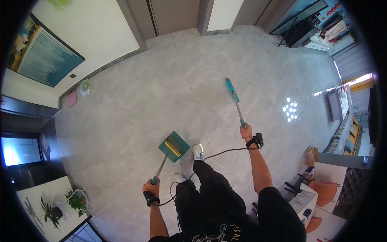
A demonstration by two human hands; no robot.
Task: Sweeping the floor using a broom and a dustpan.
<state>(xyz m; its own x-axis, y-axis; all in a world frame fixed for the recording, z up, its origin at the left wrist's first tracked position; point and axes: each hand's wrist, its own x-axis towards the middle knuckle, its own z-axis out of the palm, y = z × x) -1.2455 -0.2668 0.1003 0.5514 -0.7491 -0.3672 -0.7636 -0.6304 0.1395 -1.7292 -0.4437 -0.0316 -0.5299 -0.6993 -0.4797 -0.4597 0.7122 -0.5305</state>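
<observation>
My left hand [151, 188] is closed around the grip of a long-handled dustpan [180, 142]. Its green pan, with a yellow comb strip inside, is in front of my feet at the lower centre. My right hand [246, 132] grips the handle of a broom [232, 87] stretched out ahead. The broom has a teal head with dark bristles at its far end. Broom and dustpan are well apart. Whether the broom head touches the floor I cannot tell.
Grey floor tiles [157, 90] surround me. A clear bag [86, 86] and a pink item [72, 98] lie by the left wall. Potted plants [75, 199] stand lower left. Orange chairs [323, 193] and a cardboard box [310, 155] are at right. A cable [226, 150] links my wrist devices.
</observation>
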